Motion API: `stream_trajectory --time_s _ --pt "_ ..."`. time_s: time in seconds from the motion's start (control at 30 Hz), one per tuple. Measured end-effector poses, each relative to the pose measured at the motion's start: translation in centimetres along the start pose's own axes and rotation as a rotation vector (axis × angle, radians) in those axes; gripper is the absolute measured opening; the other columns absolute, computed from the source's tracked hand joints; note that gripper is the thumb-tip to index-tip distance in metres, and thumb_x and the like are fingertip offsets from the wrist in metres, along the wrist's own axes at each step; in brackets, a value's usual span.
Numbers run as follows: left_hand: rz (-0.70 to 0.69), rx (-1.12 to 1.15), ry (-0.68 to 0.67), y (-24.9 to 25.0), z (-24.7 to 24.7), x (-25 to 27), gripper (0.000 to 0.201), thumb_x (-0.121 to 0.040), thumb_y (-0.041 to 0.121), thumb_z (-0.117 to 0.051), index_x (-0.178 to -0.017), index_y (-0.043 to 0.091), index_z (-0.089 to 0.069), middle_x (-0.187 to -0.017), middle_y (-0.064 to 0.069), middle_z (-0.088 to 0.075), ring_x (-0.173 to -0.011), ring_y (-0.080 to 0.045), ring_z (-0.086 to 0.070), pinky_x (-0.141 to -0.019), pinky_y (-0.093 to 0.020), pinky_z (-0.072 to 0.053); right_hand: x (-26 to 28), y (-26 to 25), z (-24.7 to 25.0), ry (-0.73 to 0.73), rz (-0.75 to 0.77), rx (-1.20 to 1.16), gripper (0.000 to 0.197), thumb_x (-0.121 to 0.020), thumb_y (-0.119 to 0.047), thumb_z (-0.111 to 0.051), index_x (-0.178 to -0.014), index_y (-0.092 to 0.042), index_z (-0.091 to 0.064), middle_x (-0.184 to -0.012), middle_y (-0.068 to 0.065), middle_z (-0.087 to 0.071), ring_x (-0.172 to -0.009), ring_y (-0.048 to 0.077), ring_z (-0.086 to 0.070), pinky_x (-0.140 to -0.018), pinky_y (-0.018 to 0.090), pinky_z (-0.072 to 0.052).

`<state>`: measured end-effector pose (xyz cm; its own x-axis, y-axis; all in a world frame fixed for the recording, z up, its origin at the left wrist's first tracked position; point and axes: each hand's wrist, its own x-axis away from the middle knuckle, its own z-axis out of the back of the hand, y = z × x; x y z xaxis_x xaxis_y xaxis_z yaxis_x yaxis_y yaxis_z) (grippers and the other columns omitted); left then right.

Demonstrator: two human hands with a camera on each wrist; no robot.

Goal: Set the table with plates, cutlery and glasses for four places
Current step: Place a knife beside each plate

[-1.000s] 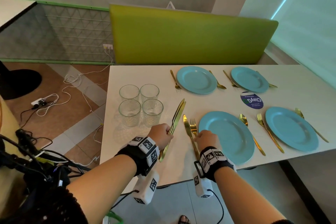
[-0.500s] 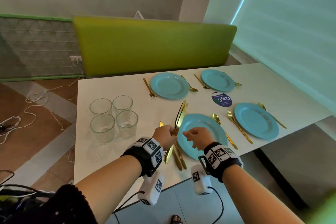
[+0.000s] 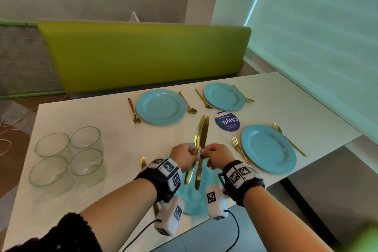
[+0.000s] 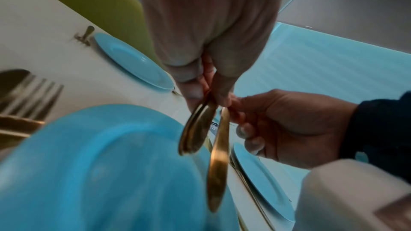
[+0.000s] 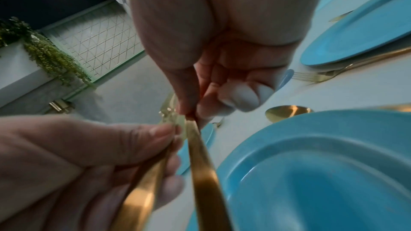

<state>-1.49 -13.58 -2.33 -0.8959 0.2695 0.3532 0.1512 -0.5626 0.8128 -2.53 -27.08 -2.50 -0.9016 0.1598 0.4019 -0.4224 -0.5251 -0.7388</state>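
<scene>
Over on the left the four glasses (image 3: 67, 155) are bunched together on the worktop (image 3: 114, 135), not handed out yet. Middle of the shot, our left hand (image 3: 184, 156) grips a couple of gold knives (image 3: 198, 139) above the near plate (image 3: 192, 200), and our right hand (image 3: 218, 155) is pinching one knife (image 3: 201, 161) off the bundle. We reckon we're on the knife round: next that one wants laying beside the right near plate (image 3: 268, 149).

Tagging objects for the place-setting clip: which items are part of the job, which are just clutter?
Job:
- left hand, holding gold knives
- right hand, pinching one knife
- blue plates
- forks, spoons
- four glasses

Clutter:
- purple sticker
- green bench
</scene>
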Motion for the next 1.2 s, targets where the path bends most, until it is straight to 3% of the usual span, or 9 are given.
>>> stream_trajectory --time_s 0.13,0.23,0.33,0.4,0.47,0.57,0.7,0.9,1.2 --pt "0.070 0.010 0.057 1.0 -1.5 -2.6 0.008 -0.085 0.013 -0.064 -0.092 0.010 -0.061 -0.092 -0.011 -0.068 -0.079 -0.021 -0.062 -0.080 -0.029 -0.052 -2.5 3.2 3.7 0.072 -0.091 0.135 0.028 -0.090 -0.021 -0.060 -0.062 -0.021 -0.055 -0.070 0.001 -0.063 -0.051 0.015 -0.052 -0.053 0.026 -0.046" --pt "0.104 -0.049 0.089 1.1 -1.9 -4.3 0.019 -0.086 0.017 -0.063 -0.102 0.008 -0.063 -0.103 -0.009 -0.067 -0.085 -0.017 -0.056 -0.078 -0.023 -0.043 -4.1 5.8 6.0 0.110 -0.172 0.306 0.034 -0.087 -0.024 -0.062 -0.056 -0.024 -0.050 -0.073 0.003 -0.061 -0.069 0.022 -0.055 -0.068 0.030 -0.046" --pt "0.130 -0.082 0.107 1.3 -2.1 -5.5 0.018 -0.087 0.020 -0.063 -0.101 0.010 -0.062 -0.096 -0.005 -0.062 -0.086 -0.017 -0.053 -0.076 -0.023 -0.041 -5.3 7.7 7.6 0.087 -0.206 0.463 0.035 -0.088 -0.025 -0.061 -0.056 -0.024 -0.047 -0.071 -0.002 -0.057 -0.079 0.020 -0.054 -0.075 0.028 -0.046" --pt "0.150 -0.084 0.125 1.3 -2.3 -6.2 0.014 -0.087 0.021 -0.063 -0.097 0.012 -0.060 -0.094 -0.002 -0.059 -0.086 -0.017 -0.053 -0.075 -0.023 -0.041 -6.1 8.4 8.2 0.051 -0.217 0.558 0.026 -0.089 -0.025 -0.060 -0.064 -0.020 -0.056 -0.088 0.003 -0.064 -0.089 0.020 -0.059 -0.083 0.029 -0.048" --pt "0.164 -0.086 0.149 1.3 -2.5 -6.8 0.012 -0.086 0.022 -0.063 -0.093 0.014 -0.057 -0.093 -0.002 -0.059 -0.086 -0.018 -0.053 -0.075 -0.023 -0.040 -6.8 8.8 8.4 0.031 -0.226 0.625 0.017 -0.090 -0.027 -0.058 -0.087 -0.014 -0.069 -0.106 0.006 -0.069 -0.102 0.022 -0.062 -0.087 0.028 -0.048" --pt "0.177 -0.096 0.175 1.2 -2.7 -7.4 0.012 -0.086 0.023 -0.064 -0.091 0.014 -0.056 -0.092 -0.001 -0.058 -0.086 -0.017 -0.052 -0.075 -0.023 -0.039 -7.7 9.3 8.2 0.029 -0.230 0.676 0.027 -0.091 -0.027 -0.056 -0.107 -0.010 -0.069 -0.113 0.007 -0.067 -0.108 0.023 -0.062 -0.093 0.029 -0.050" --pt "0.194 -0.100 0.200 1.3 -3.1 -8.1 0.019 -0.086 0.024 -0.064 -0.099 0.010 -0.062 -0.093 -0.001 -0.060 -0.086 -0.016 -0.053 -0.076 -0.022 -0.040 -8.8 9.9 7.7 0.043 -0.241 0.672 0.022 -0.090 -0.021 -0.053 -0.098 -0.008 -0.069 -0.103 0.007 -0.068 -0.098 0.024 -0.064 -0.091 0.034 -0.053" --pt "0.206 -0.098 0.201 1.8 -3.9 -9.0 0.026 -0.087 0.022 -0.064 -0.108 0.008 -0.062 -0.111 -0.008 -0.066 -0.095 -0.021 -0.058 -0.079 -0.022 -0.040 -9.4 10.5 7.6 0.123 -0.264 0.637 0.023 -0.088 -0.025 -0.055 -0.102 -0.014 -0.070 -0.102 0.007 -0.068 -0.097 0.025 -0.065 -0.085 0.033 -0.054" --pt "0.192 -0.078 0.181 3.1 -4.8 -9.5 0.030 -0.087 0.022 -0.063 -0.113 0.007 -0.060 -0.115 -0.009 -0.064 -0.107 -0.023 -0.059 -0.085 -0.025 -0.043 -9.4 11.2 7.7 0.174 -0.237 0.682 0.023 -0.091 -0.026 -0.052 -0.107 -0.020 -0.068 -0.107 0.005 -0.067 -0.100 0.023 -0.065 -0.086 0.033 -0.054"
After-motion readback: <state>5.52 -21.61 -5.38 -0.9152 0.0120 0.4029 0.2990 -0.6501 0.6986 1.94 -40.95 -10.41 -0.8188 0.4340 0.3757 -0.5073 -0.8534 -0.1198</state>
